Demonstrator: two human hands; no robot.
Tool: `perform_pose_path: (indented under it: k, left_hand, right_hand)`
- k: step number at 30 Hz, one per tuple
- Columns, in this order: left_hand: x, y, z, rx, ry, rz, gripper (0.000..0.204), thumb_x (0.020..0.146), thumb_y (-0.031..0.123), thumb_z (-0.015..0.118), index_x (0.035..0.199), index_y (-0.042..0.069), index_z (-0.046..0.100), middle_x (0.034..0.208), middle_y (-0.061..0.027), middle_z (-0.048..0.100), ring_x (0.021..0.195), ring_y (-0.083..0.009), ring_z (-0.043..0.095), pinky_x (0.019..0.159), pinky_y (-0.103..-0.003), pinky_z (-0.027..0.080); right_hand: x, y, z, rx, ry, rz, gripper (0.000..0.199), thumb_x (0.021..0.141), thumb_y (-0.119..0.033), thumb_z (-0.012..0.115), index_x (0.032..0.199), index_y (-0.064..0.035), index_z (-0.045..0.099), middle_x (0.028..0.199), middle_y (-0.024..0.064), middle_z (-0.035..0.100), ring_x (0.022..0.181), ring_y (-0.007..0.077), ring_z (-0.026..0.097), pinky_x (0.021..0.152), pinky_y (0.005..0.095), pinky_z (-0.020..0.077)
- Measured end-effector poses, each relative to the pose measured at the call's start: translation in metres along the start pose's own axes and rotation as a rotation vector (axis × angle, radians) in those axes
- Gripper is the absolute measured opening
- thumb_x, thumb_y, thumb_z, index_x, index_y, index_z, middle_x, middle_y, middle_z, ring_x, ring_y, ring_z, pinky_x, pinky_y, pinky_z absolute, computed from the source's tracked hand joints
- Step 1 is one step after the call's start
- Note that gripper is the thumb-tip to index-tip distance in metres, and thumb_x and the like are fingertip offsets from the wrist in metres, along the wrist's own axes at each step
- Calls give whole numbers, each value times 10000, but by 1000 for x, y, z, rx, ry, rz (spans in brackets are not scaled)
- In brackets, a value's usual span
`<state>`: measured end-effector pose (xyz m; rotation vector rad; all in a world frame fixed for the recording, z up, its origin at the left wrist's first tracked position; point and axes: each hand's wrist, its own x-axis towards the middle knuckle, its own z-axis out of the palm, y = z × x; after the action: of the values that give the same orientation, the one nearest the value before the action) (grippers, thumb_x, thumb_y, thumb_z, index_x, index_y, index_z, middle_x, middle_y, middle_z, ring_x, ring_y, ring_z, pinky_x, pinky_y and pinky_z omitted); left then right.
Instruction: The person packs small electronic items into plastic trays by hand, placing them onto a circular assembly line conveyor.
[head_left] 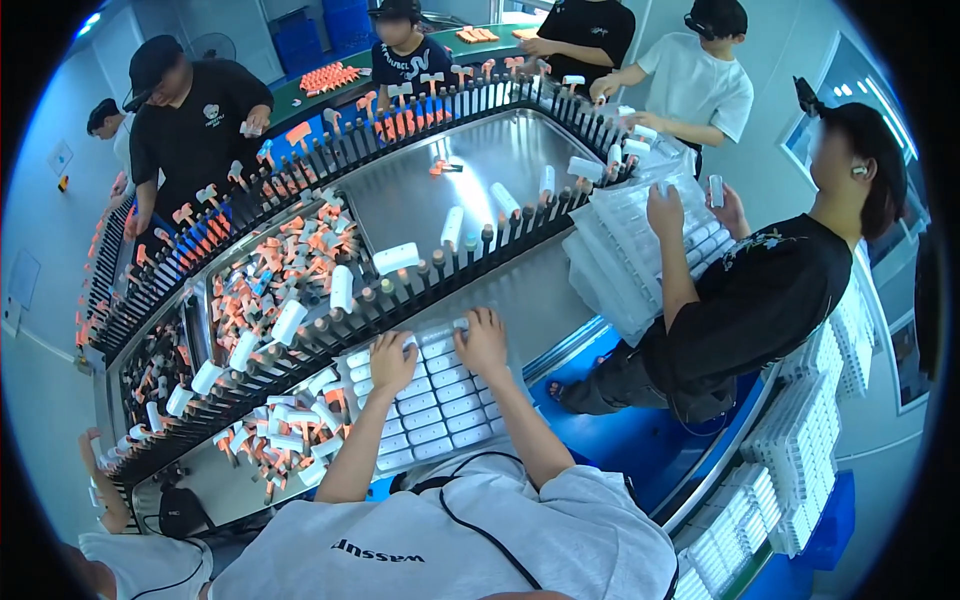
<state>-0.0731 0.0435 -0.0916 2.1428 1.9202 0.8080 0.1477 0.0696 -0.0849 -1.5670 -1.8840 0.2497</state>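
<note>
Seen from my remote post, from left to right. At far left, another person's arm point(116, 508) is partly cut off by the dark fisheye rim; beside it, I cannot make out the details of a black bag point(182, 512). Next, a heap of orange and white parts point(285, 440) crowds the near side, leaving me little open room left of the tray point(400, 461). Beyond the heap and the tray, a row of black posts point(395, 293), some bearing white cases point(397, 258), bounds the forward reach.

My left hand point(393, 365) lies over the tray's far left part, its forearm masking some of the left edge. The fingers are curved, a white piece at their tips; I cannot tell whether they pinch it. The tray, filled with rows of white cases, lies beneath and between both hands, directly before the body. My right hand point(483, 343) bends over its far right corner, fingers slightly parted and thumb inward beside a small pale piece; its grip is hidden from me.

Farther right, a bare strip of steel bench point(540, 285) gives open room, bounded by a blue edge and a stack of clear trays point(615, 245) near a co-worker point(760, 290) in black.
</note>
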Motion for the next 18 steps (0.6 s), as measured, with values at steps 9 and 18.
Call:
perform_pose_path:
  k: [9,18]
  left_hand:
    - [2,1,1,5,-26,-22,294,923,242,674,1171,104,750,1149,-98,695,1154,-315,611,1011,-445,452]
    - [1,3,-2,-4,-19,-9,289,923,238,668,1160,97,751,1143,-103,694,1135,-318,615,992,-452,454]
  right_hand:
    - [3,3,1,-9,-2,3,377,887,-245,700,1206,-49,654,1304,160,595,1295,389,517,1084,522,432]
    - [2,-1,-3,-22,0,3,372,884,-239,706,1203,-52,661,1301,157,609,1278,384,534,1070,510,445]
